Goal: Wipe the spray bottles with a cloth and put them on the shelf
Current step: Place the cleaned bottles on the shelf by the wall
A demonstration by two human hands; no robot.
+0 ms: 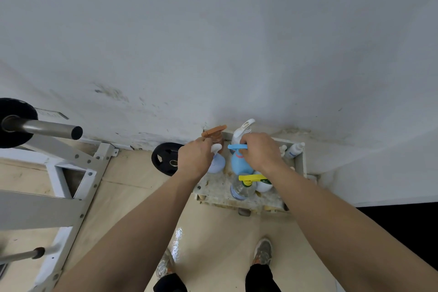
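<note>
— Which hand has what?

— The right hand [260, 152] is curled over the neck of the blue bottle [241, 165], just under its trigger. The left hand [196, 159] has its fingers closed round the white top of the lilac bottle [217, 163]. Both seem to be real grips rather than touches.

— How do the bottles stand?

— Upright, necks pointing up at the hands and just beside each other. Each hand comes down from above onto its own bottle. The blue trigger points across towards the left hand, so lifting straight up looks safer than swinging sideways.

— And where are they?

— Already on the low shelf [214, 188] against the wall [213, 54], which is crowded. A brown bottle [214, 132] and a white bottle [244, 127] stand behind them. A yellow-topped bottle [244, 185] stands in front, close below the right wrist, and I'd guess it could get knocked.

— Any cloth?

— None that I can see, so I can't judge the wiping.

— The room?

— It has a pale wooden floor [132, 173]. A weight plate [167, 159] leans beside the shelf, and a barbell [42, 127] on its rack is well off to the left.
</note>
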